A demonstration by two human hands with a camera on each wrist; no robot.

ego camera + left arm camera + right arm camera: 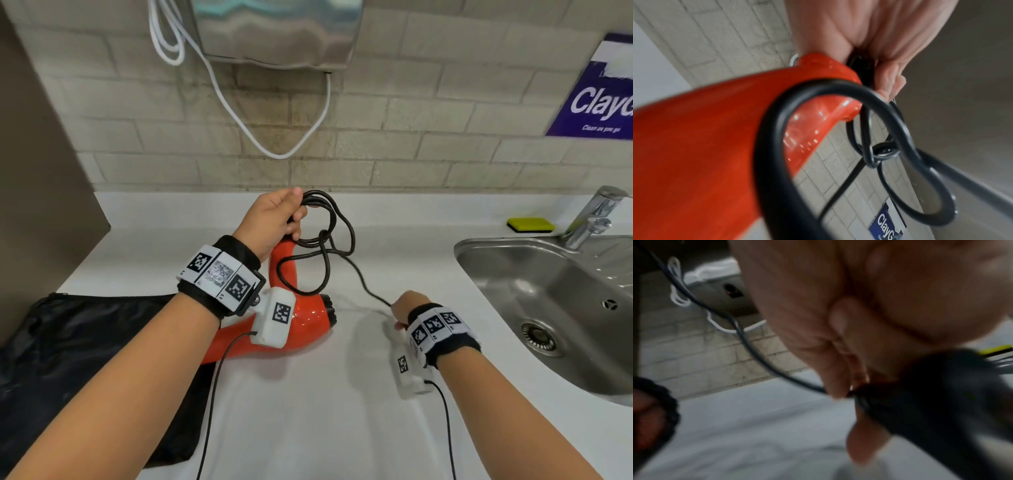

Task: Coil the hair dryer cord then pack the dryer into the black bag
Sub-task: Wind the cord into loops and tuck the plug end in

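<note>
A glossy red hair dryer [301, 322] lies on the white counter, its handle raised toward my left hand [277, 216]. That hand grips the handle end together with several loops of the black cord [329, 236]. From the loops the cord runs down and right to my right hand [402, 308], low over the counter, which holds the cord's black plug end [925, 395]. In the left wrist view the red dryer [705, 146] and the cord loops [890, 146] fill the frame, blurred. The black bag [78, 346] lies flat at the counter's left, partly under my left forearm.
A steel sink [548, 308] with a tap [596, 216] sits at the right, a yellow sponge [531, 224] behind it. A metal wall unit [277, 31] with a hanging white cable [274, 144] is mounted on the brick wall. A purple sign [599, 92] hangs at upper right.
</note>
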